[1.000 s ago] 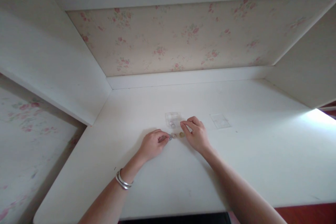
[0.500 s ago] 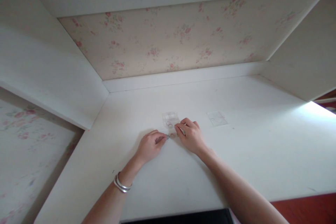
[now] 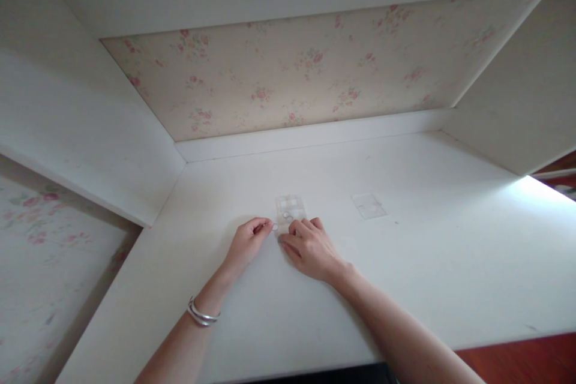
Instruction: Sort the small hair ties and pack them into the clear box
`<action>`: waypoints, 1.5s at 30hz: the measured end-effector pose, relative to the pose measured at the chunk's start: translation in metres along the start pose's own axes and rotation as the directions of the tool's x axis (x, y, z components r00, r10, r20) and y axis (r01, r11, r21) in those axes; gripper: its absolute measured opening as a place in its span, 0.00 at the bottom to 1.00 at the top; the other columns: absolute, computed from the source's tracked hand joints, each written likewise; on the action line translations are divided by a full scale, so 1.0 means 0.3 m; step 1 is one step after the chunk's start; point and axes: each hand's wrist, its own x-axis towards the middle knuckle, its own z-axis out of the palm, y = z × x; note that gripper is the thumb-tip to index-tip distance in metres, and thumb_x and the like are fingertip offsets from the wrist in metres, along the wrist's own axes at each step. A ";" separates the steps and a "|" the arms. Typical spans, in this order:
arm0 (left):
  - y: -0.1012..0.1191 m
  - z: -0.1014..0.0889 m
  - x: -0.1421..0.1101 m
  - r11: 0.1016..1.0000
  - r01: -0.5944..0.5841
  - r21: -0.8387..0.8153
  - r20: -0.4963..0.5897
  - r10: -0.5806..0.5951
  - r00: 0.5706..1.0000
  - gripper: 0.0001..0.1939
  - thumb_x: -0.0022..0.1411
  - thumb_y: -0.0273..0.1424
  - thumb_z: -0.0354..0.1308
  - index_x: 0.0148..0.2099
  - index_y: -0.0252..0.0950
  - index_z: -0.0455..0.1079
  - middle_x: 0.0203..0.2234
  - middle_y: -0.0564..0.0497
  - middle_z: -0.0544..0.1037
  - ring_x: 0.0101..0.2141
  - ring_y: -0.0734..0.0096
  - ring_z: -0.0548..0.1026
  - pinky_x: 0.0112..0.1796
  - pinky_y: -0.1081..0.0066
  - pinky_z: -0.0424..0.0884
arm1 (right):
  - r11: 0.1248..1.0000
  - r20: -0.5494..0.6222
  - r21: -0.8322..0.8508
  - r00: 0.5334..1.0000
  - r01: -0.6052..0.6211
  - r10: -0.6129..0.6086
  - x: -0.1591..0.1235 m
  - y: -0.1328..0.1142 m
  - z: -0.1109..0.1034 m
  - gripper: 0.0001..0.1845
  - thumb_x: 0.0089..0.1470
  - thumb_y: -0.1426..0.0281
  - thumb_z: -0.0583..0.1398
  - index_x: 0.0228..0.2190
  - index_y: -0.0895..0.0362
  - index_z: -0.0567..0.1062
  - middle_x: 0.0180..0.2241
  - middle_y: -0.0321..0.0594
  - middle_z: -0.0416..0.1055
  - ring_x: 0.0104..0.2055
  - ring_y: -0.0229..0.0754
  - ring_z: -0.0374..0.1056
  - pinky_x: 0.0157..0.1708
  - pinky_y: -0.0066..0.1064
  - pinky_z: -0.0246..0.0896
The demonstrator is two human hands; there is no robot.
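My left hand (image 3: 249, 241) is closed in a pinch on a thin ring (image 3: 275, 227), held just left of a small clear plastic box (image 3: 290, 200). Inside the box's near part lie small rings (image 3: 287, 216). My right hand (image 3: 311, 247) is low over the table in front of the box, its fingers curled together. A small greyish bit shows at its thumb and fingertips, but what it is cannot be made out. The right fingers hide the box's near right corner and any small things beneath them.
A flat clear plastic lid (image 3: 369, 206) lies on the white table (image 3: 427, 264) to the right of the box. White panels and a floral back wall (image 3: 297, 78) enclose the table. A dark edge (image 3: 333, 374) shows at the front.
My left hand has lifted away from the table with a ring at its fingertips. My right hand has come down and left, in front of the box, over where small rings were lying.
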 end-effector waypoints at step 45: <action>0.011 0.024 -0.082 0.809 -0.306 0.502 0.203 0.234 0.951 0.11 0.63 0.33 0.49 0.40 0.44 0.73 0.32 0.53 0.74 0.32 0.73 0.73 0.33 0.74 0.64 | 0.970 -0.297 0.092 0.923 -0.227 0.244 0.064 0.079 0.068 0.10 0.58 0.66 0.55 0.35 0.52 0.76 0.34 0.38 0.68 0.37 0.39 0.62 0.40 0.33 0.50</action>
